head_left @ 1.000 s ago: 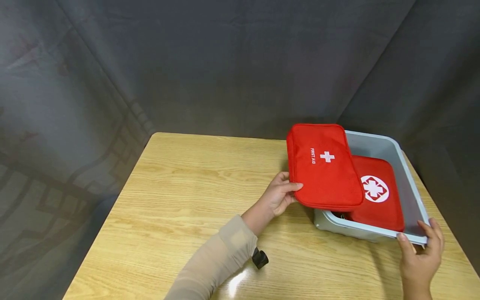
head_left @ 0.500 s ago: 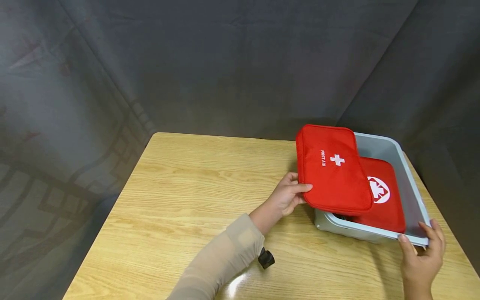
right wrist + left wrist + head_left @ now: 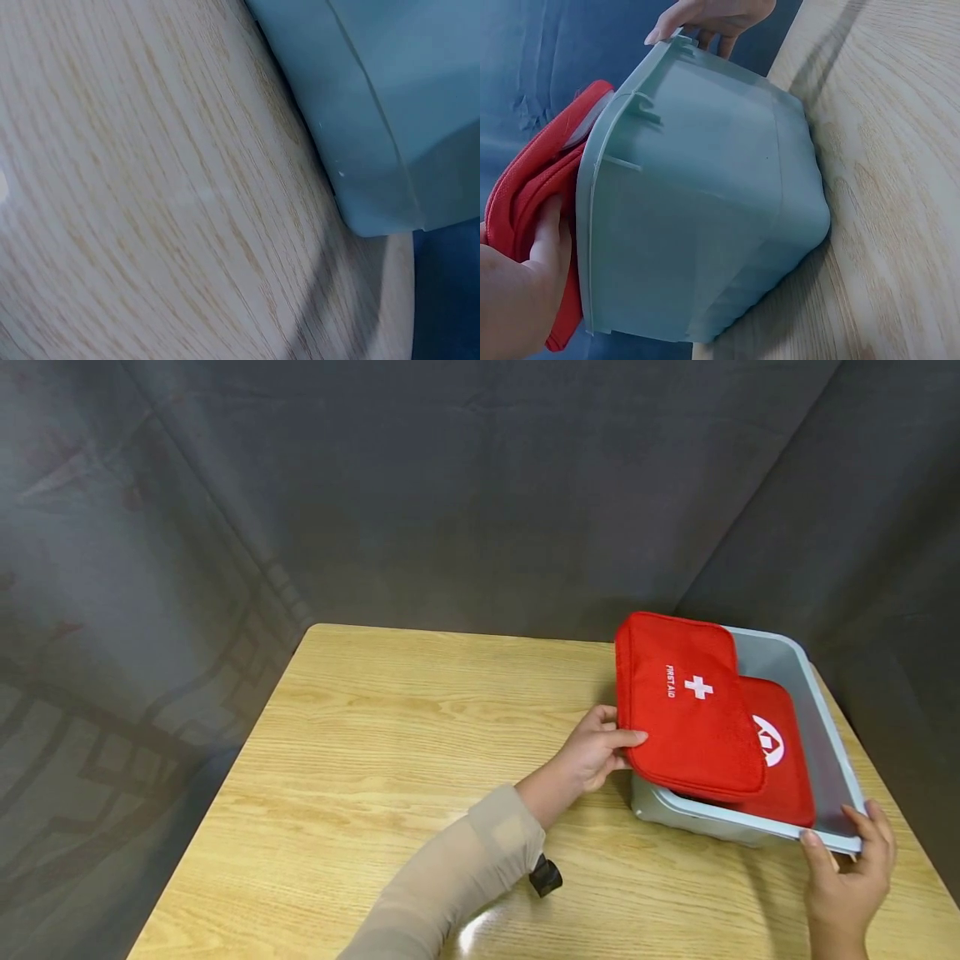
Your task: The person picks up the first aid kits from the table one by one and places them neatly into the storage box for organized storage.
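Note:
A red first aid pouch (image 3: 693, 735) with a white cross is tilted over the left side of a pale blue-grey plastic bin (image 3: 828, 727). My left hand (image 3: 596, 749) grips its near left edge, thumb on top and fingers beneath; the left wrist view shows the pouch (image 3: 525, 195) at the bin's rim. A second red pouch (image 3: 791, 785) with a round white emblem lies inside the bin, partly covered by the first. At the bin's near right corner, my right hand (image 3: 851, 877) pinches the rim. The right wrist view shows only the bin's wall (image 3: 420, 97), without the hand.
The bin stands at the right of a wooden table (image 3: 405, 718), near its right edge. Dark grey curtains (image 3: 480, 510) hang behind the table and along its sides. A small black strap piece (image 3: 546, 877) shows by the left sleeve.
My left hand has carried the first aid pouch to the right, further over the bin, covering more of the second pouch's emblem. The right hand keeps its place on the rim.

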